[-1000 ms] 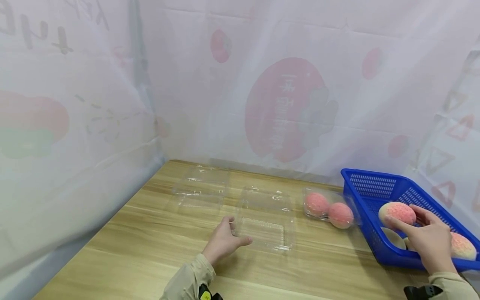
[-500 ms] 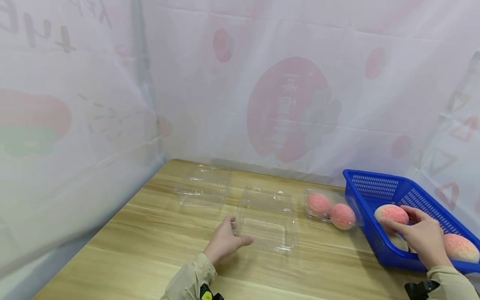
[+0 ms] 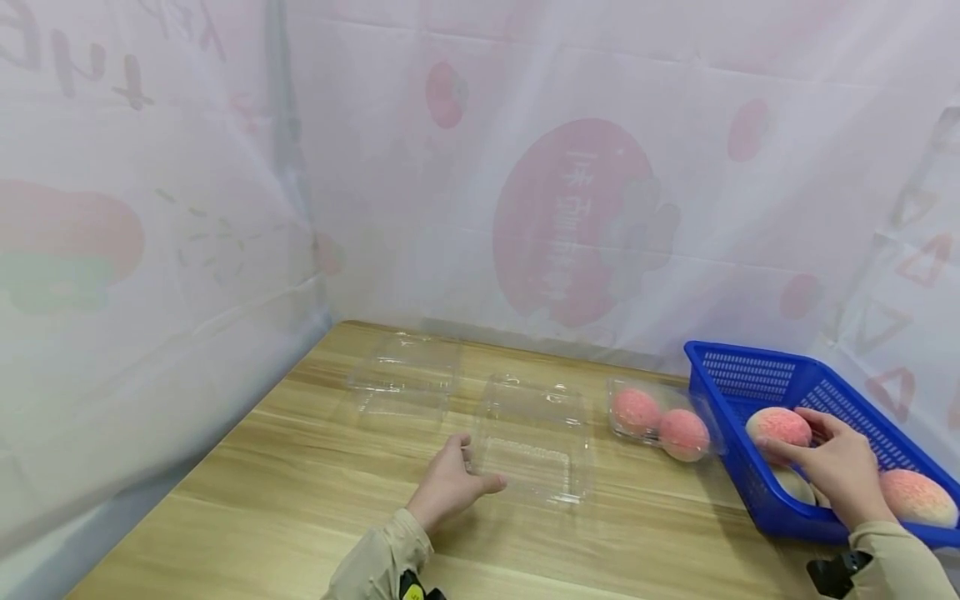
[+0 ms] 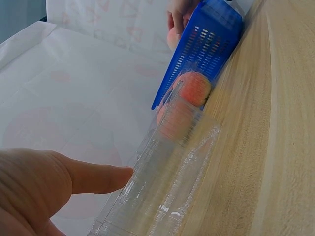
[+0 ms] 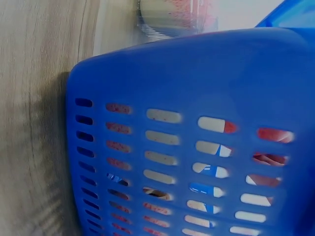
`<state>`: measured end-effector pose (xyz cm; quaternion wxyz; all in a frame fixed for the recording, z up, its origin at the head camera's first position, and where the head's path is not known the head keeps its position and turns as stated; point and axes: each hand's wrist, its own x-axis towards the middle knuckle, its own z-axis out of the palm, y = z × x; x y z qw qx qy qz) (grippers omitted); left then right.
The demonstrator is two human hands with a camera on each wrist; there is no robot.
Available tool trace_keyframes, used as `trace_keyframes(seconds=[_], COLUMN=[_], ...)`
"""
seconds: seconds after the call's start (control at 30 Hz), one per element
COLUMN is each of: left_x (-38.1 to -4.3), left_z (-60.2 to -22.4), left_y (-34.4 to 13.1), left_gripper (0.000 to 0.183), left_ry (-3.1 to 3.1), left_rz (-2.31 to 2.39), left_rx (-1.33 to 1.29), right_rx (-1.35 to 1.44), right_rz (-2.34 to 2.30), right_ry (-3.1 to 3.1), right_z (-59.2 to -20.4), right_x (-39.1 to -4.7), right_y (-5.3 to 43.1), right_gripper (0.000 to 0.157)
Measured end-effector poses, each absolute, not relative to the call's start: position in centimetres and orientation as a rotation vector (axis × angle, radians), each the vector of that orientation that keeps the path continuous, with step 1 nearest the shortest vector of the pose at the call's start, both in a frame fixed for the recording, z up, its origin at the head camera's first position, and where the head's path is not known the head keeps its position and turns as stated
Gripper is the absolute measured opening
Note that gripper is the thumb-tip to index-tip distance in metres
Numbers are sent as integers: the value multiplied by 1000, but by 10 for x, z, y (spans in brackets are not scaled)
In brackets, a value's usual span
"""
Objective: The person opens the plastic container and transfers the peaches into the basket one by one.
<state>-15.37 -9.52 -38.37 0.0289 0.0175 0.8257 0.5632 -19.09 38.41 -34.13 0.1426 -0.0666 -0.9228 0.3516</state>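
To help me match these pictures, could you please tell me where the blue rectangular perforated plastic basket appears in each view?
Head: the blue basket is at lower right, partly behind the right hand.
Left wrist: the basket is at top, right of centre.
Right wrist: the basket fills most of the picture.
Shared landmark: the light wood-grain tabletop.
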Motion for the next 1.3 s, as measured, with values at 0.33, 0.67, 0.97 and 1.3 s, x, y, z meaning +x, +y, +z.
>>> trace_keyframes(seconds=[0.33,0.67,0.97,1.3], left_x=[-154,-154,-154,-153], left_z=[-383,-383,-385,-382], left_y=[-94,-96,-95,-95], left_gripper=[93,93,93,93], left_ry=[2549,2542,2548,2542], left_rz=[1731,1723,1720,1724], left_rx=[49,53,43,35], right_rx=[-62,-97,-222,-205], right_rz=[896,1095,1219,1274], right_ry=[-2689,-2714,-2660,-2818], right_z=[-343,-340,-338,-325], right_x=[-197,-201,-203,-206], right_y=[385,388,385,382], right_gripper=[93,89,85,94])
